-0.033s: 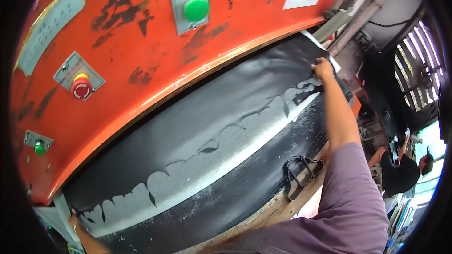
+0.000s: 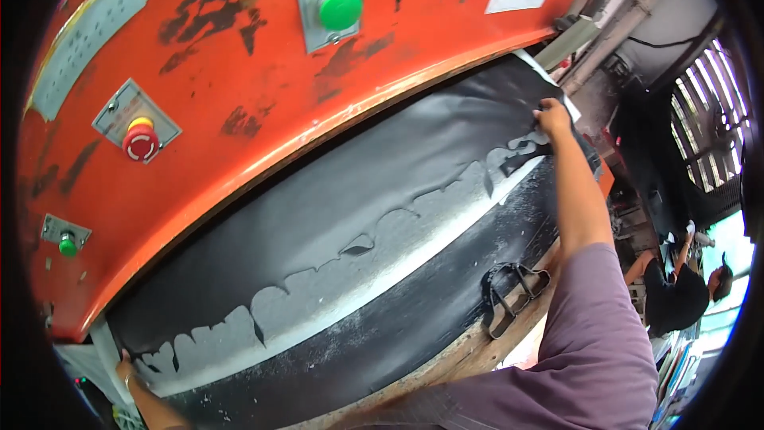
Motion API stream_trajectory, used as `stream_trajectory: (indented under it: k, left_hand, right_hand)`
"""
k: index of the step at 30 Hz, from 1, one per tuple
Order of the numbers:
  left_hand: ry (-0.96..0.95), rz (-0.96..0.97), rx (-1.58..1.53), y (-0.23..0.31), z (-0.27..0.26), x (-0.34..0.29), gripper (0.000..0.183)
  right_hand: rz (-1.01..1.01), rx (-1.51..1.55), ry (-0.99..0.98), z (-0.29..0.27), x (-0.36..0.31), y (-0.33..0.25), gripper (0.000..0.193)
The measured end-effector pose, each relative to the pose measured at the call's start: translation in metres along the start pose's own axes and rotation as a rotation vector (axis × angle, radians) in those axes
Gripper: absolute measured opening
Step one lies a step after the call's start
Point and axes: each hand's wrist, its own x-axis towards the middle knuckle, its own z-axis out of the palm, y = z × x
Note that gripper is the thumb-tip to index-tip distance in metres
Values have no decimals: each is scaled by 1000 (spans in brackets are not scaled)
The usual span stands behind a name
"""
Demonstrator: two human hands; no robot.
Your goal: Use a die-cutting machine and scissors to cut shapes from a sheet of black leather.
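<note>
A wide black leather-like sheet (image 2: 318,183) lies under the orange press, its near edge cut into ragged scallops. Below that edge shows a pale grey board (image 2: 318,299). At the sheet's far right end, my right hand (image 2: 555,118) is closed on its edge, the arm stretched out. My left hand (image 2: 126,368) grips the sheet's near left corner; only its thumb and part of the fingers show. A metal die cutter (image 2: 509,295), a strap-like outline of black strips, lies nearer me on the wooden ledge.
An orange press body (image 2: 239,72) rises right behind the sheet. It carries a large green button (image 2: 341,10), a red stop button (image 2: 141,142) and a small green button (image 2: 68,247). A dark, scuffed surface (image 2: 358,350) lies nearer me. At far right a co-worker (image 2: 676,295) works.
The whole view has shifted slightly, so the press and sheet sit a little farther right. Both hands keep their places on the sheet.
</note>
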Motion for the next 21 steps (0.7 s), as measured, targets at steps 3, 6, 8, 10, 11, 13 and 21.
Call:
stream_trajectory:
  k: [3,6,8,10,11,13,21]
  left_hand:
    - [31,6,305,-12,8,-14,74]
    - [-32,-24,124,-28,15,-15,72]
    - [-79,18,-209,-41,-1,-3,73]
    - [-96,-27,68,-49,-14,-5,75]
    - [-57,11,109,-50,-15,-8,76]
    - [-54,30,301,-59,-26,-27,76]
    - [56,-75,428,-6,-43,-114,73]
  right_hand:
    - [-45,-196,92,-15,-18,10,33]
    - [-73,-170,163,-23,-19,40,29]
    - [-133,-348,104,-22,-12,49,27]
    - [-117,-539,105,-16,-21,27,30]
    - [-38,-507,111,-23,-17,23,30]
    - [-64,-599,45,-24,-16,20,34]
    - [-337,-688,252,-47,27,112,47]
